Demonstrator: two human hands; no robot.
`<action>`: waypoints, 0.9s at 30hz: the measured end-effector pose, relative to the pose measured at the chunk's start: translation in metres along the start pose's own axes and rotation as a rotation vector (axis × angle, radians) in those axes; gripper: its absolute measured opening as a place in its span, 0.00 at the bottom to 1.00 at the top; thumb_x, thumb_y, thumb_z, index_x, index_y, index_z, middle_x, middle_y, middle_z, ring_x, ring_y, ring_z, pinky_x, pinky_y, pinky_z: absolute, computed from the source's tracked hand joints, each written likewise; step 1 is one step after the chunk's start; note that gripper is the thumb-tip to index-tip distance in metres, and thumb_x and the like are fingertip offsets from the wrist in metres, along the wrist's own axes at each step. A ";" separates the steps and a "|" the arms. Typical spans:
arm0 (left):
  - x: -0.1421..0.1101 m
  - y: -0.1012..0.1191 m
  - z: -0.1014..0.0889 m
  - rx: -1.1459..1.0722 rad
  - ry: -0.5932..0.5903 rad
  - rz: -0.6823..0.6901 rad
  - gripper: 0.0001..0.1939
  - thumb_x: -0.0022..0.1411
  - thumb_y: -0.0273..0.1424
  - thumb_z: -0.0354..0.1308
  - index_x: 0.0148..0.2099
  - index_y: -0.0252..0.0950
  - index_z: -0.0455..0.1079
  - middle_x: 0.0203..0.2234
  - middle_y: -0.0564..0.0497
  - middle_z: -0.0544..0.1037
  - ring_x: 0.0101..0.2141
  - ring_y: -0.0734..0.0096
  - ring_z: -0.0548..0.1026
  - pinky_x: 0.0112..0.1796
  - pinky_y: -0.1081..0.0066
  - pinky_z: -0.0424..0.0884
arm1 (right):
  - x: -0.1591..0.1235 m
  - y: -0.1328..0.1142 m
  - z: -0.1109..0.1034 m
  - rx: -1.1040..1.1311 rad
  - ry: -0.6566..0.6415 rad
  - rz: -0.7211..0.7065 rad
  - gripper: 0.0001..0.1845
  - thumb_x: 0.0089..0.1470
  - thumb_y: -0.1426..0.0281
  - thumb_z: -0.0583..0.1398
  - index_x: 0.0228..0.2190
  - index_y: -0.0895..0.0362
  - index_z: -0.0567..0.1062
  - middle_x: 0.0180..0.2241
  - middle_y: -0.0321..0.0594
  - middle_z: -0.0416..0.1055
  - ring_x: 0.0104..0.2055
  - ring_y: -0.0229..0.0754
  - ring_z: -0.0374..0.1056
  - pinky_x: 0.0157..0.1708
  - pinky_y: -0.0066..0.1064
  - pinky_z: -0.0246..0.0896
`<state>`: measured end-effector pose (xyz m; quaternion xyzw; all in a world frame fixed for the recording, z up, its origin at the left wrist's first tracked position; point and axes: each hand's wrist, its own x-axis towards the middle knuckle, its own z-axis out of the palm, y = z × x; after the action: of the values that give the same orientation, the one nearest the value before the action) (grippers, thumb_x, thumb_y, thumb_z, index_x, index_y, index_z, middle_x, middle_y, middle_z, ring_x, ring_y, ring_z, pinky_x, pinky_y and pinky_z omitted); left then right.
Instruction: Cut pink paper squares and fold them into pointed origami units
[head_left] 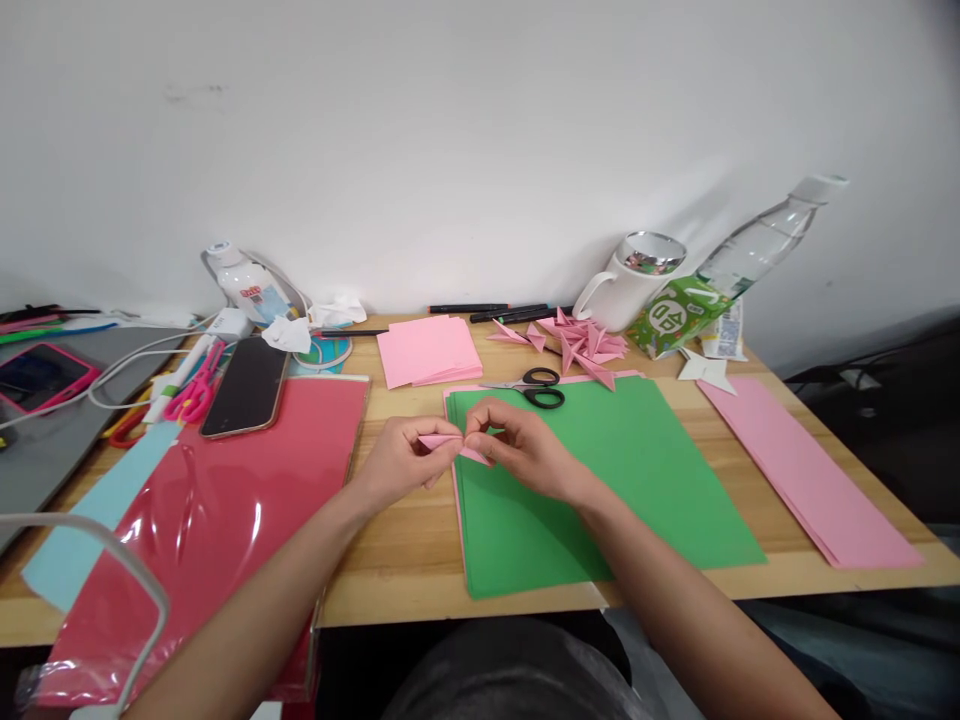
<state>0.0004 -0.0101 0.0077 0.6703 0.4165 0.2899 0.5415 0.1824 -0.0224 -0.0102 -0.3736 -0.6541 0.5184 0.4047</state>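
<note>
Both hands meet over the left edge of a stack of green paper sheets (pixel 622 470) on the wooden table (pixel 405 570). My left hand (pixel 409 455) and my right hand (pixel 525 450) each pinch one end of a small folded pink paper piece (pixel 450 443) between thumb and fingers, just above the table. A pile of finished folded pink pieces (pixel 581 340) lies behind the green sheets. Black-handled scissors (pixel 536 386) rest at the top edge of the green stack.
A stack of small pink squares (pixel 427 350) lies at the back centre, long pink strips (pixel 806 470) at the right. A red plastic folder (pixel 217 500), a phone (pixel 246 386), pink scissors (pixel 196 392), a white mug (pixel 634 280), a green packet (pixel 679 312) and a plastic bottle (pixel 765 240) stand around.
</note>
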 end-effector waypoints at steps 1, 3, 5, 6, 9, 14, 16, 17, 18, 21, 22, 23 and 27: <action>0.000 0.000 0.000 0.002 0.000 -0.005 0.09 0.54 0.34 0.56 0.28 0.32 0.70 0.09 0.60 0.61 0.12 0.83 0.56 0.15 0.80 0.51 | 0.000 0.000 0.000 -0.004 -0.006 -0.004 0.15 0.57 0.57 0.58 0.28 0.57 0.67 0.28 0.35 0.62 0.28 0.35 0.57 0.25 0.27 0.54; 0.001 -0.001 0.001 0.002 0.004 -0.013 0.09 0.54 0.34 0.56 0.27 0.32 0.69 0.09 0.60 0.60 0.12 0.84 0.55 0.15 0.81 0.50 | 0.000 -0.001 0.000 -0.016 -0.025 -0.010 0.15 0.58 0.58 0.57 0.28 0.57 0.67 0.28 0.35 0.62 0.28 0.35 0.57 0.26 0.27 0.53; 0.001 -0.002 0.001 -0.004 0.009 -0.017 0.09 0.53 0.34 0.56 0.27 0.32 0.69 0.09 0.60 0.60 0.12 0.84 0.55 0.15 0.81 0.49 | 0.000 -0.003 0.000 -0.042 -0.043 -0.015 0.16 0.59 0.58 0.56 0.28 0.57 0.66 0.28 0.34 0.61 0.28 0.34 0.56 0.26 0.27 0.52; 0.001 -0.002 0.001 -0.011 0.008 -0.017 0.09 0.53 0.34 0.56 0.27 0.32 0.69 0.09 0.60 0.60 0.12 0.84 0.55 0.15 0.81 0.49 | 0.000 -0.004 0.000 -0.060 -0.048 -0.020 0.16 0.59 0.57 0.55 0.28 0.57 0.65 0.27 0.34 0.60 0.27 0.34 0.55 0.27 0.27 0.51; 0.001 -0.001 0.001 -0.042 0.024 -0.022 0.09 0.52 0.33 0.56 0.27 0.32 0.69 0.09 0.60 0.60 0.12 0.84 0.55 0.15 0.81 0.49 | 0.000 -0.006 0.000 -0.107 -0.054 -0.050 0.17 0.60 0.57 0.54 0.27 0.56 0.65 0.27 0.34 0.59 0.29 0.35 0.56 0.29 0.28 0.52; 0.001 -0.001 0.000 -0.111 0.072 -0.045 0.09 0.52 0.34 0.58 0.28 0.32 0.70 0.08 0.60 0.61 0.12 0.84 0.56 0.15 0.80 0.50 | -0.003 -0.007 -0.005 -0.053 -0.097 -0.045 0.15 0.59 0.57 0.56 0.29 0.56 0.68 0.33 0.37 0.59 0.33 0.36 0.57 0.29 0.26 0.55; 0.001 -0.003 -0.001 -0.137 0.082 -0.048 0.09 0.52 0.34 0.59 0.28 0.32 0.70 0.08 0.60 0.62 0.11 0.84 0.56 0.14 0.81 0.50 | -0.004 -0.008 -0.007 -0.038 -0.120 -0.053 0.15 0.59 0.57 0.56 0.28 0.56 0.68 0.33 0.37 0.58 0.35 0.37 0.56 0.30 0.26 0.55; 0.002 -0.004 -0.001 -0.155 0.088 -0.047 0.09 0.52 0.35 0.59 0.28 0.32 0.70 0.08 0.60 0.62 0.11 0.84 0.56 0.14 0.81 0.50 | -0.004 -0.010 -0.009 -0.037 -0.131 -0.065 0.15 0.59 0.58 0.56 0.28 0.56 0.68 0.33 0.37 0.58 0.36 0.37 0.56 0.32 0.27 0.55; 0.002 -0.005 -0.002 -0.178 0.094 -0.043 0.10 0.52 0.35 0.60 0.29 0.32 0.70 0.08 0.61 0.61 0.11 0.84 0.55 0.14 0.81 0.49 | -0.004 -0.012 -0.010 -0.037 -0.140 -0.078 0.15 0.59 0.58 0.56 0.28 0.56 0.68 0.33 0.37 0.57 0.36 0.37 0.56 0.33 0.27 0.56; 0.003 -0.007 -0.003 -0.251 0.100 -0.044 0.12 0.52 0.37 0.62 0.29 0.32 0.70 0.08 0.61 0.61 0.10 0.84 0.55 0.13 0.81 0.48 | -0.004 -0.018 -0.013 -0.028 -0.166 -0.115 0.14 0.59 0.59 0.57 0.28 0.56 0.68 0.33 0.37 0.57 0.37 0.38 0.56 0.39 0.30 0.55; 0.004 -0.008 -0.003 -0.270 0.102 -0.050 0.12 0.51 0.38 0.62 0.29 0.32 0.70 0.08 0.60 0.62 0.10 0.84 0.55 0.13 0.81 0.48 | -0.004 -0.020 -0.014 -0.021 -0.174 -0.122 0.14 0.59 0.59 0.57 0.27 0.56 0.68 0.33 0.37 0.57 0.38 0.38 0.56 0.39 0.30 0.55; 0.004 -0.008 -0.004 -0.285 0.106 -0.055 0.13 0.51 0.38 0.63 0.29 0.32 0.70 0.08 0.60 0.62 0.10 0.84 0.55 0.13 0.81 0.48 | -0.004 -0.022 -0.015 -0.009 -0.183 -0.125 0.15 0.59 0.59 0.57 0.27 0.57 0.68 0.34 0.38 0.57 0.38 0.38 0.56 0.40 0.31 0.55; 0.004 -0.010 -0.004 -0.330 0.153 -0.060 0.14 0.51 0.39 0.64 0.28 0.32 0.70 0.08 0.60 0.61 0.10 0.84 0.55 0.13 0.80 0.47 | -0.007 -0.023 -0.020 0.109 -0.191 -0.143 0.15 0.56 0.59 0.59 0.26 0.57 0.70 0.36 0.41 0.61 0.40 0.39 0.59 0.40 0.32 0.57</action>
<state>-0.0037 -0.0038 -0.0014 0.5354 0.4232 0.3881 0.6193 0.2024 -0.0257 0.0140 -0.2524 -0.6855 0.5565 0.3960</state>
